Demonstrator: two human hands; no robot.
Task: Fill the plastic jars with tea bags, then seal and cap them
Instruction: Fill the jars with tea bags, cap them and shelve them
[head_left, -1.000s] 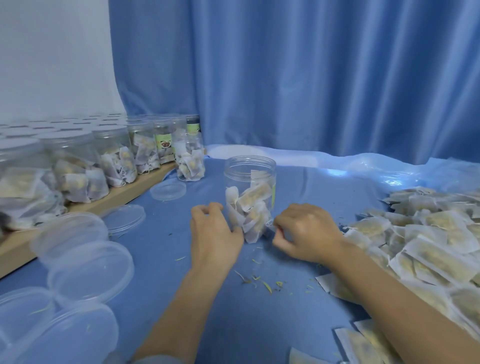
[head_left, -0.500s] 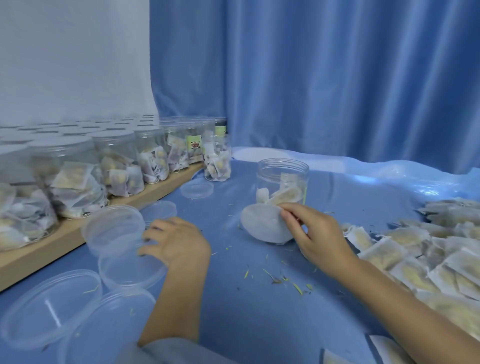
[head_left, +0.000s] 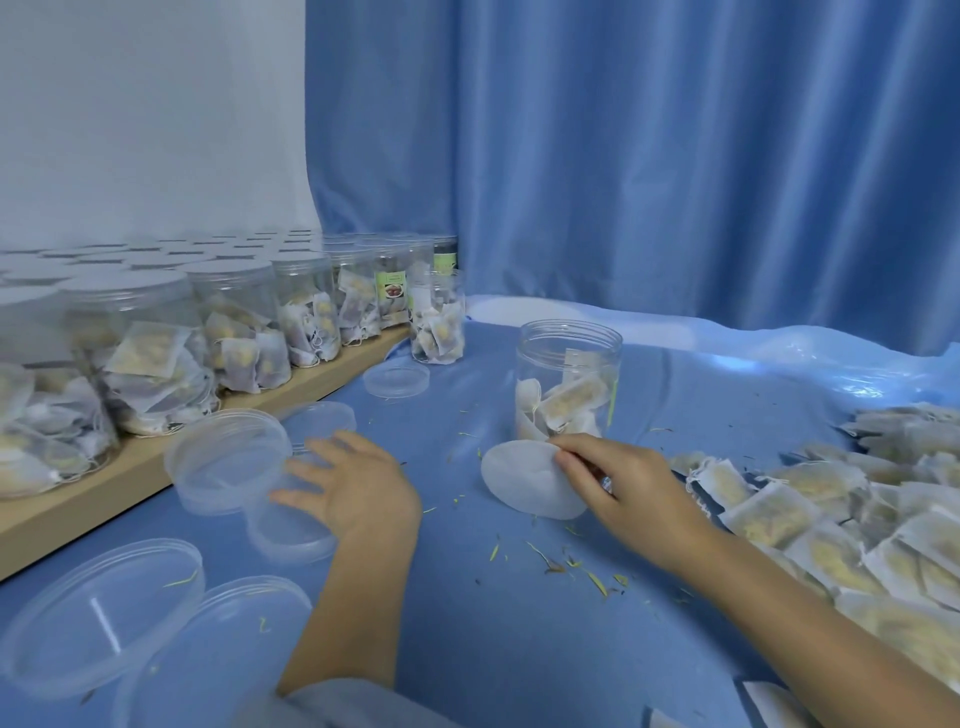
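An open clear plastic jar (head_left: 569, 382), partly filled with tea bags, stands mid-table. In front of it my right hand (head_left: 623, 483) pinches a round white seal disc (head_left: 524, 480) at its right edge. My left hand (head_left: 353, 483), fingers spread and straight, rests on clear plastic lids (head_left: 291, 525) stacked at the left; a tilted lid (head_left: 223, 457) lies just beyond its fingertips. A heap of loose tea bags (head_left: 831, 509) covers the right side of the blue cloth.
Several capped, filled jars (head_left: 234, 327) stand on a wooden board (head_left: 119, 478) along the left. One filled jar (head_left: 439, 322) and a single lid (head_left: 397, 379) sit on the cloth behind. More lids (head_left: 98, 618) lie near left. Tea crumbs are scattered about.
My left hand left the jar, moved left to the lids and spread its fingers. My right hand picked up the white seal disc. The camera view turned left.
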